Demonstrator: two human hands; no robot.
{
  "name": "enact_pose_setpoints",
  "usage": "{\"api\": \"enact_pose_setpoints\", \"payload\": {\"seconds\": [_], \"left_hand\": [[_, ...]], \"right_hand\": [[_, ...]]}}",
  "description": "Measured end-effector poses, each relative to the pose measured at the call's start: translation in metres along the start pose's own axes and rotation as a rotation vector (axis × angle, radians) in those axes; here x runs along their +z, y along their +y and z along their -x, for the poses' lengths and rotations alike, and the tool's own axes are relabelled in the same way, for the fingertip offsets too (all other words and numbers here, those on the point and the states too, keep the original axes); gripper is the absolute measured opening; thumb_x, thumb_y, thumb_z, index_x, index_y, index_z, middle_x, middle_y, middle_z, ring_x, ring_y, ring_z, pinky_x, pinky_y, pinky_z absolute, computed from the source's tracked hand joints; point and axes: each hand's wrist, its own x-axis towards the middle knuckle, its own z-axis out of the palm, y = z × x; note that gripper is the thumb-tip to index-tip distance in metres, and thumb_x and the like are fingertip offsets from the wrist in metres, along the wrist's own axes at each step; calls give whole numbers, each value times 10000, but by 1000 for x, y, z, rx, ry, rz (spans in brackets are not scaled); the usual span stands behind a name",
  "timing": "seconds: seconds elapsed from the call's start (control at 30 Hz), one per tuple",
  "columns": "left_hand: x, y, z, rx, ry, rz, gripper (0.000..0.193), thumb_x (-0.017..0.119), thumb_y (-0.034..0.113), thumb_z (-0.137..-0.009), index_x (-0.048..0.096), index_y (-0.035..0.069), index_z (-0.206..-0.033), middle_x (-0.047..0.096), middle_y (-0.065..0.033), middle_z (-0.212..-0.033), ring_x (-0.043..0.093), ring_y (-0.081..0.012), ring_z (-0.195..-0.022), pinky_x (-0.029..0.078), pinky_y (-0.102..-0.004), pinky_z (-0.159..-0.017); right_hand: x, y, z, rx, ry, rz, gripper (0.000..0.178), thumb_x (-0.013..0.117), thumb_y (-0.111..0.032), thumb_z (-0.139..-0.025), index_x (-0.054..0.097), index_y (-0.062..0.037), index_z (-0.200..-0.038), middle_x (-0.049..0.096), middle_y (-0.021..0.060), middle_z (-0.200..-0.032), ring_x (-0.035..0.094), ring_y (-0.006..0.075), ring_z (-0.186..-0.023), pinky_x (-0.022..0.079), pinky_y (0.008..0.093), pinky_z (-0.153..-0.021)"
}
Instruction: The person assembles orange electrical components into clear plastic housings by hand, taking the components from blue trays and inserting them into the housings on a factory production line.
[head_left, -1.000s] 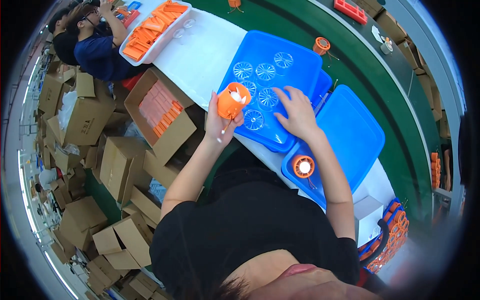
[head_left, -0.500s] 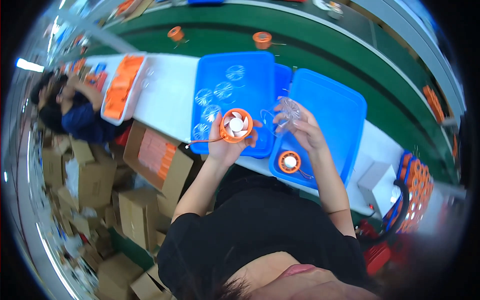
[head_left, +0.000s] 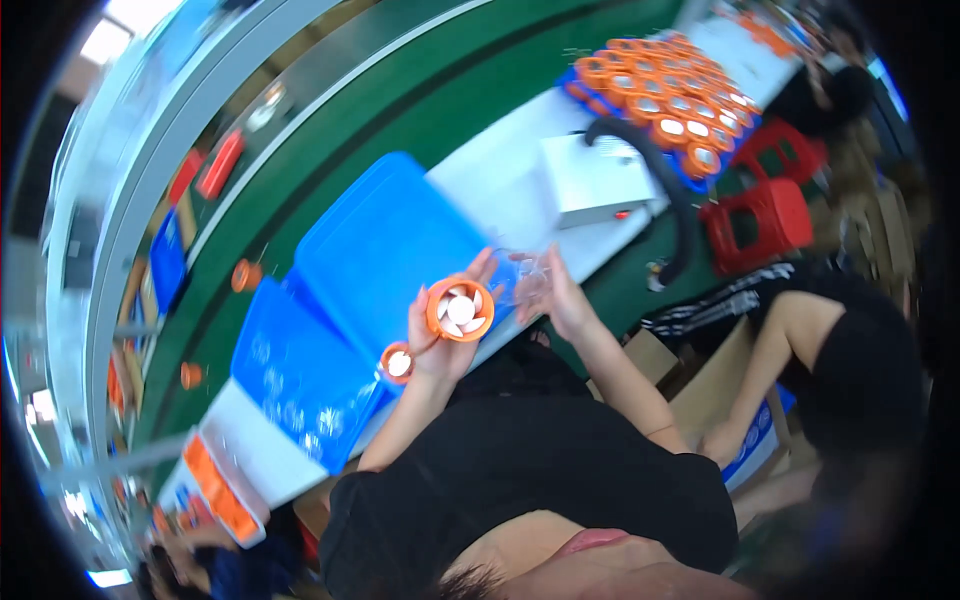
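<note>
My left hand (head_left: 436, 362) is closed around a small fan (head_left: 461, 311) with an orange round housing and white blades, its face turned up. To its right, my right hand (head_left: 562, 304) holds a clear plastic spoked disc (head_left: 530, 275), slightly blurred; the fingers are partly hidden behind it. Another orange fan (head_left: 398, 363) lies beside my left wrist, in the nearer blue tray (head_left: 375, 225). Several clear spoked discs (head_left: 320, 418) lie in the second blue tray (head_left: 262, 322) to the left.
A white box (head_left: 598, 180) with a thick black hose (head_left: 680, 220) stands on the white table. Beyond are rows of orange fans (head_left: 665, 95). The green conveyor (head_left: 210, 310) carries a few fans. At right, a co-worker (head_left: 850, 370) bends over a carton near red stools (head_left: 765, 225).
The view has swung to the right, bringing the white box, stools and co-worker into sight. My hands still hold the fan and the clear disc.
</note>
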Motion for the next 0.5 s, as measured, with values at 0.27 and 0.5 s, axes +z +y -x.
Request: {"api": "enact_pose_setpoints", "payload": {"seconds": [0.27, 0.5], "left_hand": [[71, -97, -63, -435, 80, 79, 533, 318, 474, -832, 465, 50, -1120, 274, -192, -1317, 234, -336, -1231, 205, -478, -983], [50, -141, -65, -737, -12, 239, 461, 321, 432, -850, 476, 64, -1081, 484, -135, -1116, 517, -278, -913, 417, -386, -770]], "right_hand": [[-91, -25, 101, -452, 437, 430, 399, 535, -220, -822, 386, 1, -1118, 544, 132, -779, 581, 186, -612, 491, 262, -537], [-193, 10, 162, -680, 727, -329, 529, 371, -502, -826, 444, -35, -1064, 545, 116, -708, 540, 184, -570, 435, 277, -473]]}}
